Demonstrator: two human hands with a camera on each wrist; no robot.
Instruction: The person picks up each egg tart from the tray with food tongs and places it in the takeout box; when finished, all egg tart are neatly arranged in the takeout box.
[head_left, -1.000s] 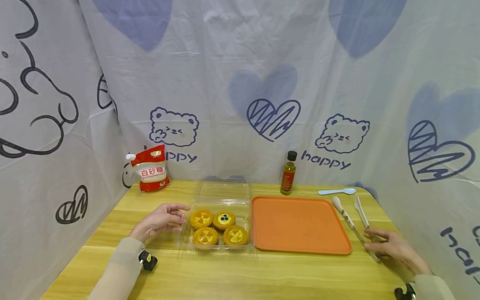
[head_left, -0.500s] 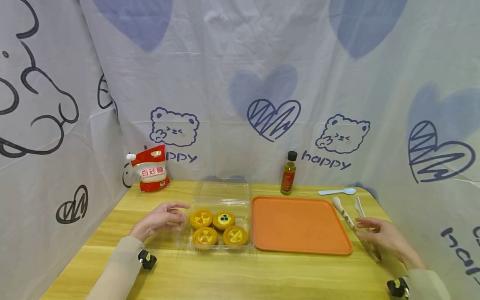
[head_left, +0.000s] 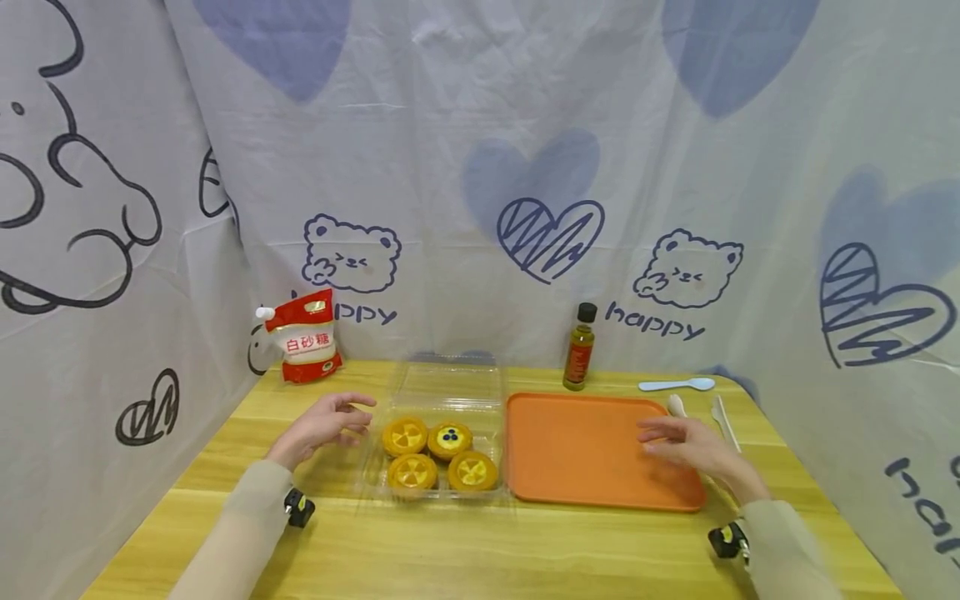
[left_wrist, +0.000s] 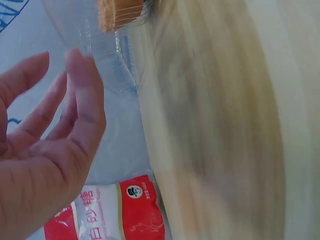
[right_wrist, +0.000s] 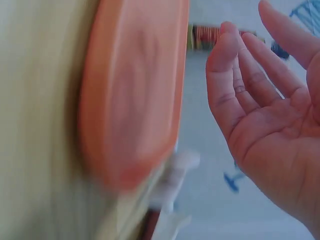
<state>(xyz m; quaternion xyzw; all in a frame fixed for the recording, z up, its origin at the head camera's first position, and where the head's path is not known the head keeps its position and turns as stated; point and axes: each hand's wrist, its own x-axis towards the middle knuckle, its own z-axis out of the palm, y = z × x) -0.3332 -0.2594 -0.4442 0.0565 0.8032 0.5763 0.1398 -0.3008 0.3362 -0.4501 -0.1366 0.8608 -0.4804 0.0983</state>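
Beside a clear plastic box (head_left: 450, 392) with its lid folded back hovers my left hand (head_left: 322, 425), fingers loosely bent and holding nothing. Several egg tarts (head_left: 411, 473) sit in the box, one topped with dark berries (head_left: 450, 437). My right hand (head_left: 693, 450) is above the right side of the orange tray (head_left: 585, 450), its fingers relaxed and nothing in them, as the right wrist view (right_wrist: 265, 100) also shows. Tongs (head_left: 726, 421) lie on the table right of the tray, partly hidden behind my right hand and forearm.
A red and white sugar bag (head_left: 307, 340) stands at the back left. Behind the tray stand a small bottle with a black cap (head_left: 578, 350) and a pale blue spoon (head_left: 677, 384) lying flat. A printed cloth (head_left: 450, 167) hangs behind the wooden table (head_left: 480, 550).
My right hand has moved left, from over the tongs to above the tray's right side. The left hand has barely moved. The tongs stay on the table.
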